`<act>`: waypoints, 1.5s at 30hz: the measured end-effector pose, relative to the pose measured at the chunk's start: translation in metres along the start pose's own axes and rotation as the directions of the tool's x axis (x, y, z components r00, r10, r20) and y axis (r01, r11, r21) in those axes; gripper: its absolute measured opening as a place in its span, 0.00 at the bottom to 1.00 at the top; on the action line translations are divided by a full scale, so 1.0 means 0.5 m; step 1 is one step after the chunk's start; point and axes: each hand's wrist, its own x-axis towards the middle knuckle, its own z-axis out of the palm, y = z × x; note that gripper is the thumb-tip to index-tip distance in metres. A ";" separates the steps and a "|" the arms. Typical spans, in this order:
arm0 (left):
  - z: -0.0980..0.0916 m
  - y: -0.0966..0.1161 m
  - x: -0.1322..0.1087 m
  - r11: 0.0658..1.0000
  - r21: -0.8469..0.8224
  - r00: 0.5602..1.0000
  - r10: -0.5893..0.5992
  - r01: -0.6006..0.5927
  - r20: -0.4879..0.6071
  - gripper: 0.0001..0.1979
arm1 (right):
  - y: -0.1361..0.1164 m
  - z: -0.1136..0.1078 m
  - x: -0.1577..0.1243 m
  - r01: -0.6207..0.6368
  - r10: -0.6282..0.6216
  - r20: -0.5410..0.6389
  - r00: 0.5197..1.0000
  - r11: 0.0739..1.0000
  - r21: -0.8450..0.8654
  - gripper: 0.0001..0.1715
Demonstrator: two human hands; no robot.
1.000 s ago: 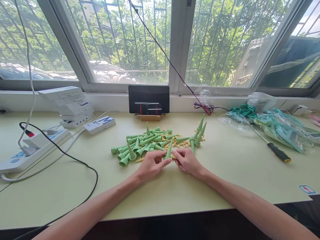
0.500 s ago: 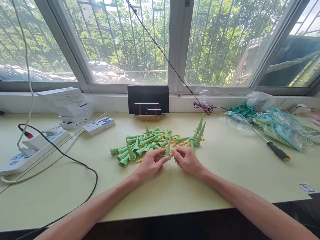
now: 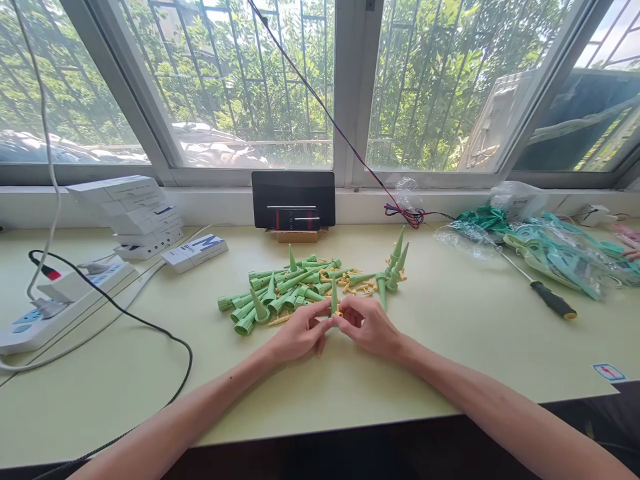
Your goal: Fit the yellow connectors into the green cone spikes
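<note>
My left hand point(image 3: 301, 331) is closed on the base of a green plastic watering spike point(image 3: 335, 293), which stands upright with its tip up. My right hand point(image 3: 369, 325) pinches at the same base from the other side, where a bit of a small yellow plastic piece point(image 3: 339, 312) shows. Fingers cover most of that yellow piece. Just beyond both hands lies a pile of green spikes point(image 3: 287, 283), some on their sides and several pointing up. Loose yellow pieces point(image 3: 363, 283) are scattered at the pile's right. Farther right, a cluster of spikes with yellow pieces point(image 3: 397, 270) stands upright.
A dark tablet point(image 3: 293, 193) leans by the window. White boxes point(image 3: 145, 213) and a power strip point(image 3: 70, 307) with cables are at left. To the right lie a screwdriver point(image 3: 553, 299) and bagged green items point(image 3: 560, 250). Another person's fingers point(image 3: 633, 254) show at the right edge.
My right hand has moved in against the spike's base, closing the small gap to my left hand. Another person's fingers now show at the right edge. The view has shifted slightly.
</note>
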 end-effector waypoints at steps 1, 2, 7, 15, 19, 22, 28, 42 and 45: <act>0.000 0.002 0.000 1.000 0.007 1.000 0.002 -0.002 0.003 0.18 | -0.001 0.001 0.000 -0.001 0.001 0.004 1.000 1.000 -0.001 0.09; 0.000 0.004 -0.001 1.000 0.013 1.000 0.003 -0.004 0.003 0.18 | -0.002 0.002 -0.001 -0.003 0.003 0.006 1.000 1.000 -0.001 0.10; -0.001 0.004 -0.002 1.000 0.024 1.000 0.016 -0.016 0.002 0.17 | -0.002 0.002 -0.002 -0.020 0.020 0.021 1.000 1.000 0.016 0.09; 0.000 0.007 -0.003 1.000 0.014 1.000 0.009 -0.009 0.007 0.17 | -0.004 0.001 -0.003 -0.017 0.016 0.027 1.000 0.999 0.034 0.10; 0.001 0.006 -0.002 1.000 0.014 1.000 0.010 -0.010 0.002 0.18 | -0.003 0.002 -0.002 -0.023 0.022 0.019 1.000 0.999 0.035 0.09; 0.000 0.000 0.000 1.000 0.005 1.000 0.012 -0.012 -0.029 0.19 | -0.003 0.001 -0.001 -0.045 0.045 0.003 0.999 0.998 0.043 0.09; -0.005 -0.006 0.002 0.997 0.008 0.972 -0.071 0.074 -0.226 0.28 | -0.002 -0.012 0.006 -0.123 0.127 -0.116 0.985 0.992 0.041 0.15; 0.007 0.017 -0.010 0.953 0.302 0.996 0.050 -0.025 -0.075 0.25 | 0.037 -0.043 0.023 -0.213 0.190 -0.262 0.946 0.975 -0.064 0.14; 0.009 0.019 -0.008 0.942 0.334 0.997 0.042 -0.019 -0.060 0.22 | 0.038 -0.041 0.022 -0.186 0.158 -0.266 0.951 0.979 -0.083 0.14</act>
